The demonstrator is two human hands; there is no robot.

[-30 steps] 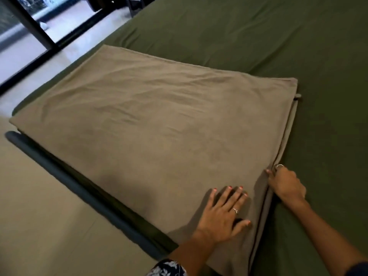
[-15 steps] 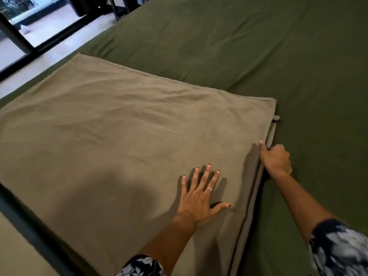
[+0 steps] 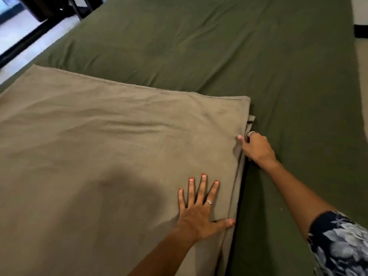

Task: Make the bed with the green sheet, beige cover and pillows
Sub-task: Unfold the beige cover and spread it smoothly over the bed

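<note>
We have the folded beige cover (image 3: 119,156) lying on the green sheet (image 3: 258,66), our left hand (image 3: 201,212) pressed flat on it with fingers spread and our right hand (image 3: 256,149) pinching its layered right edge. If we pull while the flat palm pins the top layer, we likely drag only one layer, skewing the fold and rucking the sheet beneath.

My left hand (image 3: 196,213) wears a small star-shaped ring (image 3: 209,202) on the ring finger, and its nails carry orange-red polish. My right hand (image 3: 256,149) has a thin silver ring (image 3: 251,133) on one finger. A dark navy sleeve (image 3: 341,243) printed with pale grey-white flowers covers my right upper arm.
</note>
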